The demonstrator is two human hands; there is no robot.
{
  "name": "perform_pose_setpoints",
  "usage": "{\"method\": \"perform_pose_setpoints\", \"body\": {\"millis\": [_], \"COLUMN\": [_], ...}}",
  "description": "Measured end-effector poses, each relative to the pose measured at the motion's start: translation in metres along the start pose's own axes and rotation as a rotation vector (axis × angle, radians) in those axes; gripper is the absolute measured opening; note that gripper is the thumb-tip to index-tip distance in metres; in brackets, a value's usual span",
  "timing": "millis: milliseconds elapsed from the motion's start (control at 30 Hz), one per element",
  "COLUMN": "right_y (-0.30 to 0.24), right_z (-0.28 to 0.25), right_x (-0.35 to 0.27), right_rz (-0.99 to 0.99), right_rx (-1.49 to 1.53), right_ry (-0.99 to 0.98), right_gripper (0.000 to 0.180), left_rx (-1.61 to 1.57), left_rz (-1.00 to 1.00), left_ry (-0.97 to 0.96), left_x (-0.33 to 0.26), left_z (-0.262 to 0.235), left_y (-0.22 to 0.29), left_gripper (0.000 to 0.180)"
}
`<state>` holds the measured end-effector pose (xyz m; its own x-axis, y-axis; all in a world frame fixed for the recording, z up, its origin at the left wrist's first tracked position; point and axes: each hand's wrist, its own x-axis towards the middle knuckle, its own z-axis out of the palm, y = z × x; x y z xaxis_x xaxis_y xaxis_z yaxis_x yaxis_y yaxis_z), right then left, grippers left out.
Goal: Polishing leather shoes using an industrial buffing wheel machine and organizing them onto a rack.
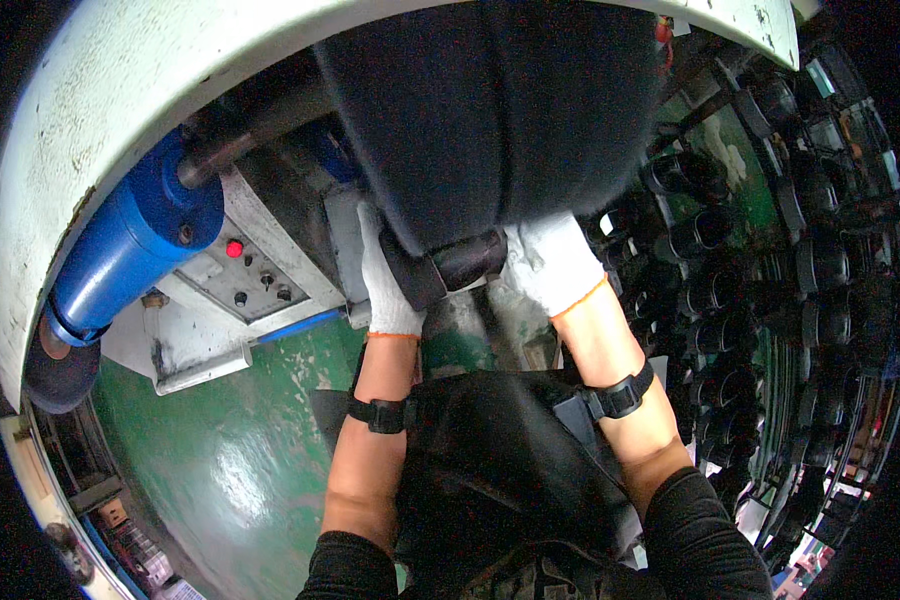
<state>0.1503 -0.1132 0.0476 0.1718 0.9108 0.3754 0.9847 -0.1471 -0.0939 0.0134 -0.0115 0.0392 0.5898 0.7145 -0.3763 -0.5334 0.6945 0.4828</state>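
A large black rubber tyre-like body (490, 110) fills the upper middle, mounted in a white machine (120, 90). My left hand (382, 285), in a white glove, presses against its lower left edge. My right hand (550, 262), also in a white glove, holds the lower right edge of the black body. Between the two hands a dark rounded bead or lip (450, 268) of the rubber sticks out. Black straps sit on both forearms, and a black pouch (500, 450) hangs at my chest below the hands.
A blue cylinder (130, 245) lies at the left beside a grey control panel (245, 275) with a red button. The floor (230, 440) is green. Racks of several black rubber parts (770, 300) fill the right side.
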Motion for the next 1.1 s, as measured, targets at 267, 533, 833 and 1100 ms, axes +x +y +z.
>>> {"method": "perform_pose_setpoints", "body": {"millis": [267,533,833,1100], "right_y": [-0.011,0.011,0.014,0.027], "right_z": [-0.005,0.02,0.02,-0.005], "right_x": [0.014,0.005,0.003,0.004], "right_rz": [-0.101,-0.003,0.086,0.076], "right_rx": [-0.063,0.005,0.371,0.353], "right_ry": [-0.15,0.12,0.177,0.038], "right_gripper": [0.019,0.033,0.034,0.034], "left_rx": [0.111,0.377,0.665,0.932], "left_rz": [0.037,0.035,0.011,0.198], "left_ry": [0.108,0.131,-0.379,-0.821], "left_x": [0.02,0.03,-0.017,-0.049], "left_z": [-0.039,-0.044,0.003,0.023], "left_y": [0.002,-0.006,0.02,0.034], "left_gripper": [0.059,0.058,0.05,0.044]}}
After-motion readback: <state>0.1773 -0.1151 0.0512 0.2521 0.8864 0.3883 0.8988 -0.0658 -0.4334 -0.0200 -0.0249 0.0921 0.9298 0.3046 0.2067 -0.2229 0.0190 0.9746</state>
